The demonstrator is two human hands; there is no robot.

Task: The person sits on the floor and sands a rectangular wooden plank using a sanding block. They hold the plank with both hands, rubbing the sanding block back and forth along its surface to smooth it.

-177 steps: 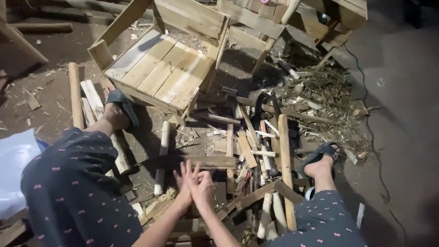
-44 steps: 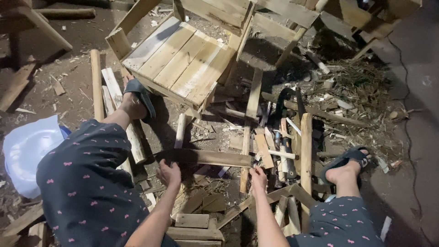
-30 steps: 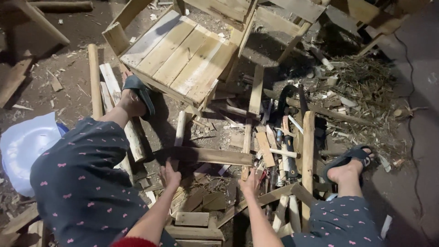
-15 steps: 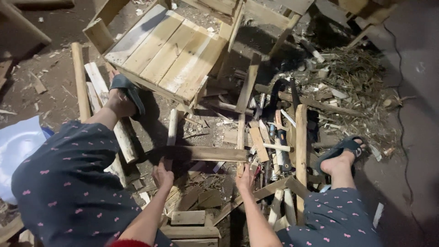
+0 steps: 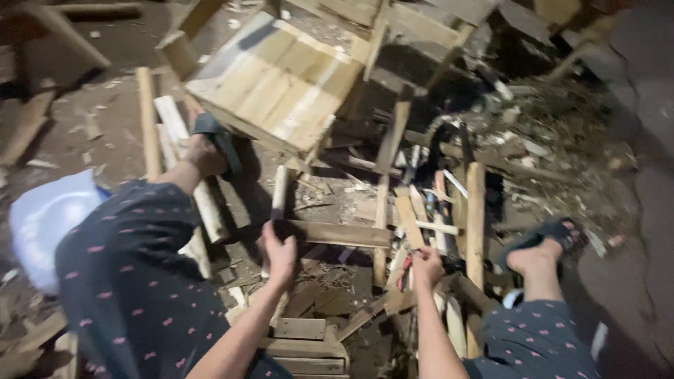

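Two hands work low in the scrap pile: the left hand [image 5: 279,251] closes on the near end of a flat wooden board [image 5: 337,234], stiff and light; the right hand [image 5: 425,267] seems curled around something red-handled, too blurred to name

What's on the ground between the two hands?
In the head view, between the left hand and the right hand lie wood scraps and an upright slat. The dark plank runs just above that gap.

1 head view, looking steeply down from above, close over lap and littered floor [image 5: 98,133].
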